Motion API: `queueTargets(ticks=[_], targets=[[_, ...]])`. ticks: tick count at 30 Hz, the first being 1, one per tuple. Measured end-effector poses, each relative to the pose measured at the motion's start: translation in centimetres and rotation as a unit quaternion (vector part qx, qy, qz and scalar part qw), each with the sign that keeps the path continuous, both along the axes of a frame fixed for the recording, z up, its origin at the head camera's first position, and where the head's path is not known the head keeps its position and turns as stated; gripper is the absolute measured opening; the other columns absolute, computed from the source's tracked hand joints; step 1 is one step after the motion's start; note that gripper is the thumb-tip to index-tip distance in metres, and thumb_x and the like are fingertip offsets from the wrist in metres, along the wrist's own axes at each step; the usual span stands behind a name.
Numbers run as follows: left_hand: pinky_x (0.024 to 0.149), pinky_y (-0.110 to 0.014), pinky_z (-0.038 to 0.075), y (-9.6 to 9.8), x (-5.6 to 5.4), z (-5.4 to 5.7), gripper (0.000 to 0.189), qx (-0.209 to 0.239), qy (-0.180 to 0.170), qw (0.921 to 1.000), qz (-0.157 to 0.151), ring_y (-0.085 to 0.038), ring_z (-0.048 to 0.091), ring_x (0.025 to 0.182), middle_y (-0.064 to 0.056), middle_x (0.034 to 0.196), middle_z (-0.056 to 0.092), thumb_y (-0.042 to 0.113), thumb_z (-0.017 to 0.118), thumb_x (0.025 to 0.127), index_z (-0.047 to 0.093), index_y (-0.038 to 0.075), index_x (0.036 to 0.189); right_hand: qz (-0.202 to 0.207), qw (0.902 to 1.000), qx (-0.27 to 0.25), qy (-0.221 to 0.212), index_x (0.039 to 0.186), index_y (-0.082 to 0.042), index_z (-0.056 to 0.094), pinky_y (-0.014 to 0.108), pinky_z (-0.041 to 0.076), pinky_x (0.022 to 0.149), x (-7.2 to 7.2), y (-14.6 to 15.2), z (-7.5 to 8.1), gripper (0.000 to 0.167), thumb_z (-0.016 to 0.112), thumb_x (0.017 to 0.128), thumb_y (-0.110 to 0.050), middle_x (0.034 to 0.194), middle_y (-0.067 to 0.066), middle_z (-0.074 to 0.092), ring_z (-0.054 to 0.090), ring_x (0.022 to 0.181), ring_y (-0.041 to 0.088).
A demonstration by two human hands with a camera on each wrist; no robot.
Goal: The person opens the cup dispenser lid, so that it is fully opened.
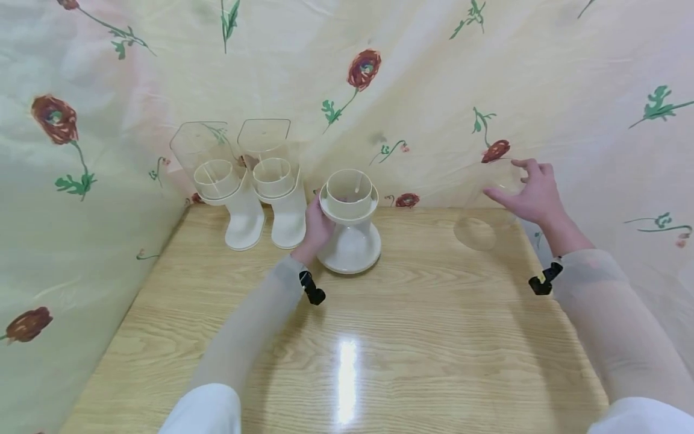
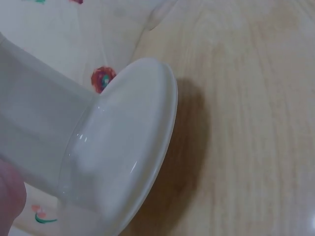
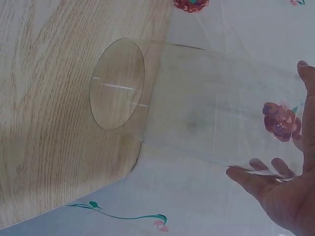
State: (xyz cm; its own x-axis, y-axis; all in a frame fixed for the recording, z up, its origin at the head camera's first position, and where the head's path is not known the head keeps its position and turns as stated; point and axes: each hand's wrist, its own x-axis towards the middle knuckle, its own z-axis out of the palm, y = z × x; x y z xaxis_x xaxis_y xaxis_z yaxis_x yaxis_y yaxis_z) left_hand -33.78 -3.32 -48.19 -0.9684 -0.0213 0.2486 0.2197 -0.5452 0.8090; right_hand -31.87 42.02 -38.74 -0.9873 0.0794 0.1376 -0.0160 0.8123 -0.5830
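Stand (image 1: 349,244), white and wide-based, upright near the middle of the far part of the worktop (image 1: 423,337), with a round cup (image 1: 349,202) on top, open side up. Held at the neck from its left side by the left hand (image 1: 320,223), curled round it as far as visible; most fingers hidden behind, with one fingertip only in the left wrist view. Firmness of that hold impossible to judge. Over to the right, well apart from the stand, clear tube (image 3: 202,105) in the right hand (image 1: 539,199): thumb and fingers spread wide, gripping across its upper end. Lower end of the tube near the worktop's far right corner; resting there or just lifted, hard to tell. To the left of the stand, two white holders (image 1: 242,226) side by side, each with a cup and a clear part (image 1: 200,144) behind, by the look of it already together and out of either hand's grasp. Progress, as a judgement: only partway, with stand and tube both in hand but apart, and nothing visibly seated on the stand's cup. Any joining of tube and stand not yet done.
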Motion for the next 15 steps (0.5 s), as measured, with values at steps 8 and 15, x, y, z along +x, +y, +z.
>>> queueTargets(ticks=[8, 15], targets=[[0.093, -0.017, 0.057, 1.0, -3.3, 1.8, 0.037, 0.187, -0.110, 0.9760, -0.015, -0.009, 0.062, 0.105, 0.001, 0.109, 0.064, 0.015, 0.031, 0.116, 0.067, 0.012, 0.106, -0.002, 1.0000, 0.001, -0.003, 0.166, -0.006, 0.026, 0.077, 0.042, 0.108, 0.1, 0.3, -0.1, 0.104, 0.073, 0.092, -0.061, 0.163, 0.036, 0.018, 0.040, 0.142, 0.061], [0.096, -0.016, 0.056, 0.9, -4.8, 1.9, 0.034, 0.205, -0.108, 0.9726, -0.018, -0.008, 0.063, 0.109, 0.001, 0.112, 0.065, 0.013, 0.031, 0.116, 0.064, 0.009, 0.117, -0.001, 1.0000, 0.000, 0.001, 0.166, -0.007, 0.026, 0.076, 0.042, 0.108, 0.0, 0.2, 0.0, 0.104, 0.075, 0.091, -0.060, 0.162, 0.036, 0.019, 0.041, 0.141, 0.061]])
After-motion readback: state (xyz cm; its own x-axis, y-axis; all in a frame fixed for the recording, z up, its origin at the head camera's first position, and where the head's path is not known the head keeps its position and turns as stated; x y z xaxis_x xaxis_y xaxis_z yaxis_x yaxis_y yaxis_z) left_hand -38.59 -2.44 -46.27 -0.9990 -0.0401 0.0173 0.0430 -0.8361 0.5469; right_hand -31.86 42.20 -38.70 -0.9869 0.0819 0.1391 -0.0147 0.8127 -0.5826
